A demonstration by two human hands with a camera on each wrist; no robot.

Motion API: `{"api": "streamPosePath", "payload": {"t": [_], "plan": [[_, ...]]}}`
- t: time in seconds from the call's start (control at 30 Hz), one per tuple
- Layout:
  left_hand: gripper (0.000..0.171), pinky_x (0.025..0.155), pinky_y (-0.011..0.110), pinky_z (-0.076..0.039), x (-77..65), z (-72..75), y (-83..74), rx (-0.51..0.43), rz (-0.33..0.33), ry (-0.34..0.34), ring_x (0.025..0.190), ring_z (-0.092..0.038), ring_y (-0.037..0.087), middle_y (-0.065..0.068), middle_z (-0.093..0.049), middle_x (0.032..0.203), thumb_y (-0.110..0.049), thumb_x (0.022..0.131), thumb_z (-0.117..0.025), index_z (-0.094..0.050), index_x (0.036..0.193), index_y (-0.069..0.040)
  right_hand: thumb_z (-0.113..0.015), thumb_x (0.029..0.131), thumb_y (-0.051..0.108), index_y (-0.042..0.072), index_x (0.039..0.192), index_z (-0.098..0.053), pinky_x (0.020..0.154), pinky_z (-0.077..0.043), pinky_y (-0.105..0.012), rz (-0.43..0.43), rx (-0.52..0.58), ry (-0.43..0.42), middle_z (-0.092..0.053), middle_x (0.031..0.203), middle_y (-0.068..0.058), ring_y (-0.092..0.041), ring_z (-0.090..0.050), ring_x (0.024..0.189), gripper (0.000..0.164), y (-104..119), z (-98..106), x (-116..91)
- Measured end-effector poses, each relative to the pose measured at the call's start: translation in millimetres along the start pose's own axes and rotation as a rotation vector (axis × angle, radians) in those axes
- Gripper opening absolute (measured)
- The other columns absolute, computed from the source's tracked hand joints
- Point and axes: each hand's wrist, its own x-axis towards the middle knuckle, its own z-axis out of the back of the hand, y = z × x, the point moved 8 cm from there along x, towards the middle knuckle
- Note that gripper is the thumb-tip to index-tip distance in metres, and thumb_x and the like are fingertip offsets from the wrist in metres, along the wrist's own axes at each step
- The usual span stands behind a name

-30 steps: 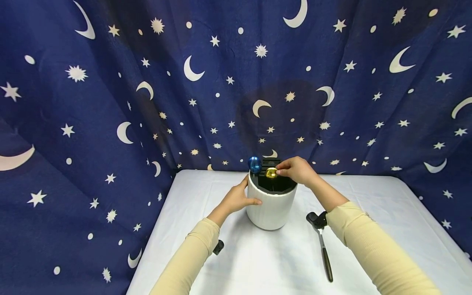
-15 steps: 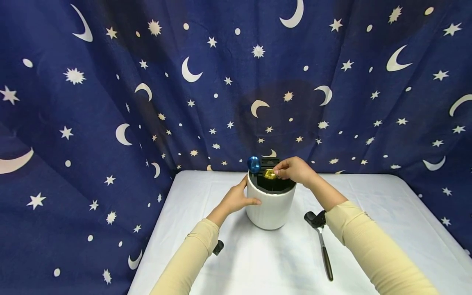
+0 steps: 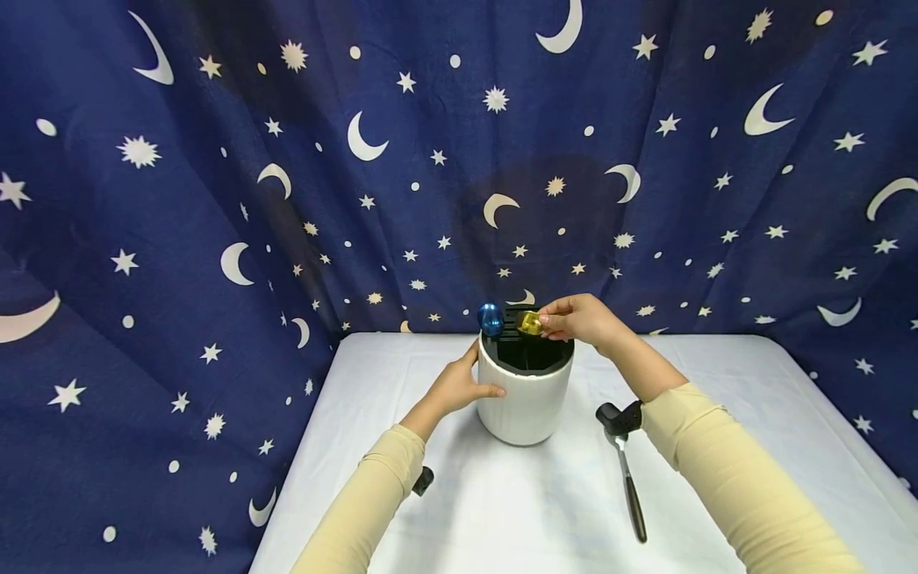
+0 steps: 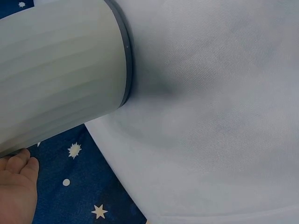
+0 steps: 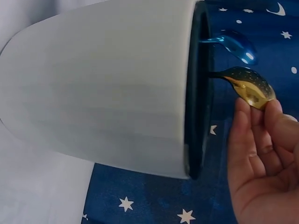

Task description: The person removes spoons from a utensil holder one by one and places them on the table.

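Within R grip (image 3: 584, 321): prob. gold spoon (image 5: 248, 87)

Left spoon (image 3: 491, 319) and right spoon (image 3: 530, 323), side by side, reach into the utensil holder (image 3: 523, 408) on the table (image 3: 724, 375) — handled utensil (image 3: 633, 506) lying rightward, curtain (image 3: 402, 199) behind.

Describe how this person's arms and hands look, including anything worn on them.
The left sleeve and right sleeve are plain pale yellow, wrinkled, and end at the forearms. A black wrist camera shows by each. The left hand and right hand wear no gloves.
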Motion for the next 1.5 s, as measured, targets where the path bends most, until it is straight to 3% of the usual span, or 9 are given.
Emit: {"api": "streamPosePath", "payload": {"t": [0.17,0.43,0.7,0.9,1.07,1.27,1.5], "plan": [[0.109,0.099,0.041,-0.036,-0.1,-0.6,-0.7,0.008,-0.002,0.001,0.125,-0.041,0.025,0.006,-0.038,0.143,-0.048,0.068,-0.077,-0.008,0.149,-0.028,-0.055,0.093,0.008,-0.013,0.115,-0.054,0.082,-0.050,-0.037,0.011,0.045,-0.006,-0.064,0.094,-0.015,-0.021,-0.063,0.084,0.030,5.9,11.8,-5.0],[0.110,0.098,0.041,-0.037,-0.5,-1.0,-1.4,0.016,-0.001,-0.003,0.123,-0.042,0.026,0.007,-0.038,0.142,-0.048,0.067,-0.077,-0.008,0.150,-0.027,-0.052,0.094,0.008,-0.016,0.120,-0.047,0.073,-0.052,-0.023,0.054,0.198,-0.040,-0.063,0.085,-0.005,-0.013,-0.063,0.077,0.035,20.8,38.7,-14.1],[0.110,0.099,0.043,-0.036,-1.3,-2.6,0.4,0.002,-0.002,0.005,0.125,-0.040,0.027,0.008,-0.037,0.143,-0.050,0.067,-0.077,-0.007,0.149,-0.028,-0.052,0.094,0.008,-0.014,0.119,-0.046,0.072,-0.051,-0.021,0.058,0.275,-0.085,-0.064,0.083,-0.001,-0.009,-0.063,0.073,0.034,33.4,68.2,-31.0],[0.110,0.099,0.042,-0.036,-0.5,-1.0,-0.6,0.003,-0.006,0.004,0.125,-0.041,0.026,0.008,-0.038,0.142,-0.048,0.067,-0.077,-0.007,0.149,-0.028,-0.055,0.092,0.008,0.002,0.096,-0.063,0.071,-0.052,-0.022,0.072,0.352,-0.115,-0.065,0.083,-0.002,-0.011,-0.064,0.073,0.010,40.9,95.2,-46.0],[0.110,0.099,0.042,-0.035,0.9,-0.5,0.7,-0.003,-0.010,0.006,0.125,-0.041,0.026,0.009,-0.038,0.142,-0.049,0.068,-0.077,-0.007,0.149,-0.028,-0.057,0.091,0.008,0.013,0.083,-0.068,0.071,-0.052,-0.022,0.083,0.376,-0.134,-0.066,0.082,0.000,-0.011,-0.065,0.074,0.014,44.5,117.0,-55.6],[0.109,0.099,0.042,-0.035,1.5,-0.2,1.4,-0.006,-0.019,0.004,0.125,-0.040,0.026,0.010,-0.038,0.142,-0.049,0.068,-0.077,-0.007,0.149,-0.028,-0.059,0.089,0.010,0.013,0.083,-0.069,0.070,-0.052,-0.021,0.087,0.414,-0.141,-0.065,0.082,-0.001,-0.012,-0.064,0.074,0.012,38.2,137.2,-64.9],[0.109,0.100,0.041,-0.035,1.0,0.3,-1.5,0.010,-0.022,0.002,0.125,-0.041,0.025,0.009,-0.039,0.141,-0.046,0.068,-0.077,-0.007,0.149,-0.028,-0.060,0.090,0.013,0.015,0.086,-0.068,0.072,-0.051,-0.021,0.050,0.395,-0.103,-0.064,0.084,0.000,-0.011,-0.064,0.077,0.009,5.5,151.6,-69.0]]}}
